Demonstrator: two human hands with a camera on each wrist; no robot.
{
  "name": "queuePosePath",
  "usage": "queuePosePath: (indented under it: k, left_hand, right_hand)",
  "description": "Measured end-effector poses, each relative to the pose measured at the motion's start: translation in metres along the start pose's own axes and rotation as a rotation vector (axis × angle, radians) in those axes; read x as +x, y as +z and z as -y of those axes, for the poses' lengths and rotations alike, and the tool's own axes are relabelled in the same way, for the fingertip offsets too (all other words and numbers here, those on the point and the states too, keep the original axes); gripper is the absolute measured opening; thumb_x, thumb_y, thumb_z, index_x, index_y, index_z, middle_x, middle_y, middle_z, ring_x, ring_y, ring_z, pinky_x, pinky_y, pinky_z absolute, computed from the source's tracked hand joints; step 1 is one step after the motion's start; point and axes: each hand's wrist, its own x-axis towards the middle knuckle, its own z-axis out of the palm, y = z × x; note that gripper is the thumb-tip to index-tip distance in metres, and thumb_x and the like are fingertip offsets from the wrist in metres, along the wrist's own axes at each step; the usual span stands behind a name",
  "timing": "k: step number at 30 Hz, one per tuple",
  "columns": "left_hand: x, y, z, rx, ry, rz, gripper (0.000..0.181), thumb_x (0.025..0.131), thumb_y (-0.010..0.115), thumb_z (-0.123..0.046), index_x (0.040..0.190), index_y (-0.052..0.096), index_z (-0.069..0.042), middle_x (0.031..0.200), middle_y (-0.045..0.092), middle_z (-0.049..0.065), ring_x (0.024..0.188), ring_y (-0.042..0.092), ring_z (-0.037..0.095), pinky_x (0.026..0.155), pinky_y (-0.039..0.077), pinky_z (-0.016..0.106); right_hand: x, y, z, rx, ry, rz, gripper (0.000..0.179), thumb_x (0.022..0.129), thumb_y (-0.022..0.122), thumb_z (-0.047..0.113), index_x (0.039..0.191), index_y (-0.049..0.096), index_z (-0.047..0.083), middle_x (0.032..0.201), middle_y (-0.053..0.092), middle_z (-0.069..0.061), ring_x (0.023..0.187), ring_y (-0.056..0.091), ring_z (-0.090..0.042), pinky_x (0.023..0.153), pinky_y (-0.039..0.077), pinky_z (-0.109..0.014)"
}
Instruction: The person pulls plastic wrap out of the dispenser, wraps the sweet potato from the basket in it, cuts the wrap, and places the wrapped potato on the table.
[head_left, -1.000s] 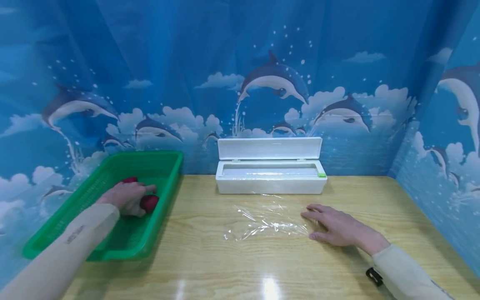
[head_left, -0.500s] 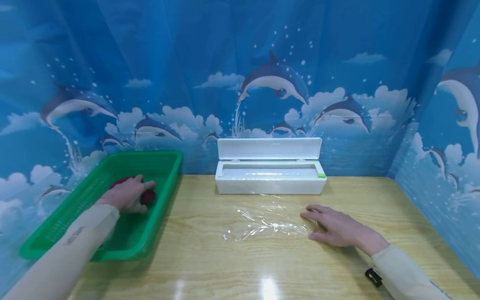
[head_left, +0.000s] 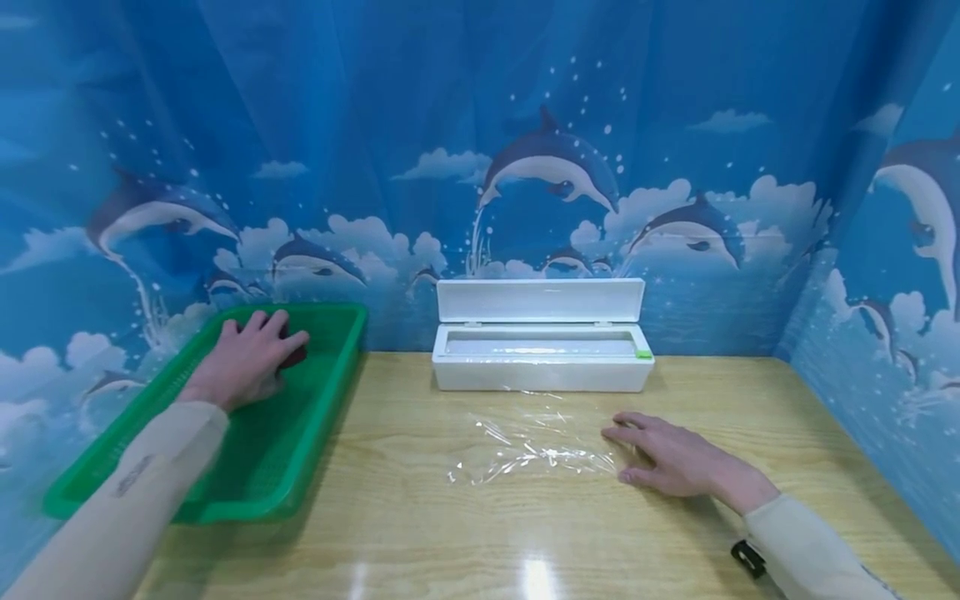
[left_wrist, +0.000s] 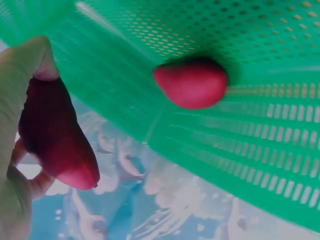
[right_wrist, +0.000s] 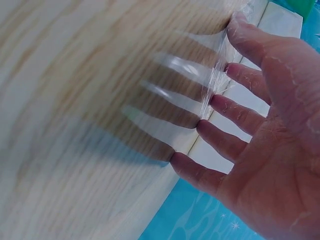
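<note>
My left hand (head_left: 243, 358) grips a dark red sweet potato (left_wrist: 62, 137) above the basket, its tapered end sticking out beyond the fingers in the left wrist view. A second sweet potato (left_wrist: 192, 82) lies in the green plastic basket (head_left: 311, 442); in the head view the hand covers it. On the wooden table, a sheet of clear cling film (head_left: 532, 454) runs out from a white cling film box (head_left: 540, 375) with its lid up. My right hand (head_left: 671, 454) rests its fingertips on the right edge of the film, fingers spread and relaxed.
The wooden table (head_left: 450, 533) ends at a blue dolphin-print curtain (head_left: 420, 108) along the back and right. A green slider (head_left: 643, 354) sits at the right end of the box. The basket stands at the table's left side.
My left hand has closed round a sweet potato and risen with it toward the back of the basket. My right hand and the film have stayed in place.
</note>
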Motion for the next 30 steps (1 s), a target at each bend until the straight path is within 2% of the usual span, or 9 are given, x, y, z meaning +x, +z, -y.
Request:
queuePosePath:
  k: [6,13,23,30]
  left_hand:
    - [0.006,-0.017,-0.010,0.018,0.018,-0.109,0.057,0.078,0.086,-0.019,0.128,0.060,-0.013,0.119,0.054,0.024,0.102,0.053,0.045,0.076,0.047,0.065]
    - [0.013,-0.032,-0.027,0.000,0.023,-0.171,0.056,0.078,0.084,-0.016,0.128,0.059,-0.015,0.120,0.054,0.024,0.103,0.053,0.045,0.077,0.049,0.065]
    - [0.024,-0.056,-0.068,-0.080,0.028,-0.195,0.061,0.075,0.088,-0.015,0.131,0.062,-0.015,0.123,0.056,0.020,0.108,0.053,0.041,0.082,0.051,0.063]
    - [0.029,-0.073,-0.095,-0.191,-0.009,-0.156,0.068,0.073,0.091,-0.016,0.134,0.062,-0.016,0.127,0.057,0.017,0.114,0.053,0.038,0.087,0.052,0.061]
  right_hand:
    - [0.000,0.000,0.000,-0.009,-0.008,-0.008,0.066,0.093,0.070,0.044,0.146,0.055,0.009,0.151,0.048,-0.028,0.134,0.050,-0.051,0.105,0.045,-0.068]
    - [0.000,0.001,0.000,-0.003,-0.014,-0.010,0.066,0.092,0.071,0.042,0.146,0.055,0.008,0.151,0.048,-0.028,0.134,0.051,-0.051,0.106,0.045,-0.067]
    - [0.000,0.000,0.000,-0.001,-0.019,-0.004,0.066,0.092,0.071,0.043,0.146,0.055,0.009,0.151,0.048,-0.028,0.134,0.051,-0.050,0.106,0.045,-0.067]
    - [0.001,0.001,-0.001,0.011,-0.014,0.001,0.067,0.092,0.072,0.043,0.146,0.055,0.008,0.151,0.047,-0.029,0.134,0.050,-0.051,0.105,0.045,-0.068]
